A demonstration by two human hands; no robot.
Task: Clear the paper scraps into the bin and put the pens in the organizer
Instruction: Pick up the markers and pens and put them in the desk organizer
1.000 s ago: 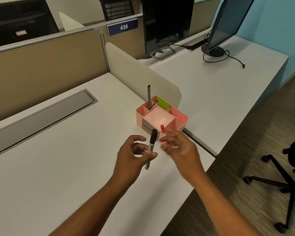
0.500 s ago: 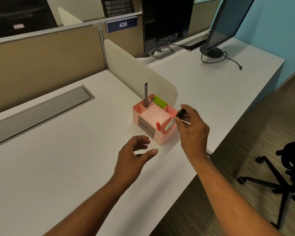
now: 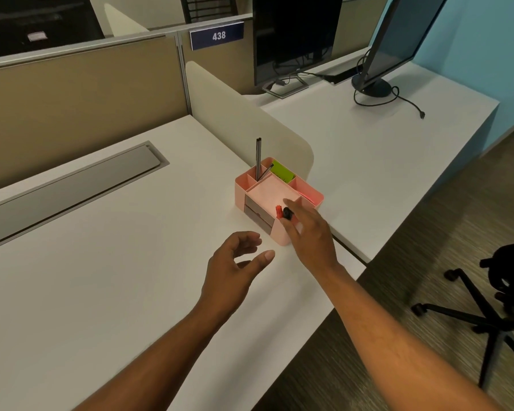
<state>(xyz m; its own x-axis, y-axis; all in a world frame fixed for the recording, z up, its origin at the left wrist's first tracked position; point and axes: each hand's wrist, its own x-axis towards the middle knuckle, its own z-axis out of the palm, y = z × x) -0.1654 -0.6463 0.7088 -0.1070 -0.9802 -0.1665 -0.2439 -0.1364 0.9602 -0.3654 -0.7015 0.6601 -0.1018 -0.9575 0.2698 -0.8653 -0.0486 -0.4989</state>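
A pink organizer (image 3: 279,200) stands near the front edge of the white desk (image 3: 101,262), just beside the low cream divider (image 3: 235,114) that separates this desk from the neighbouring one. Its back-left compartment holds two slim dark pens (image 3: 258,158) standing nearly upright, with a third leaning against them; a green pad (image 3: 282,172) sits in the compartment behind the pink central tray. In the near front compartment a red marker (image 3: 278,211) and a black-capped marker (image 3: 287,214) stand side by side, only their caps showing — the rest is hidden by the wall and by the hand. Two grey drawers face left on the organizer's side. Farther off, two dark monitors (image 3: 297,37) stand on the neighbouring desk with a loose cable (image 3: 398,99), a plate reading 438 (image 3: 217,35) hangs on the partition, and a black office chair (image 3: 502,292) sits on the floor at right. The right hand (image 3: 309,232) reaches over the organizer's near corner, fingers extended and relaxed, fingertips at the black cap without clearly pinching it. The left hand (image 3: 235,262) hovers above the desk just in front of the organizer, loosely cupped and holding nothing.
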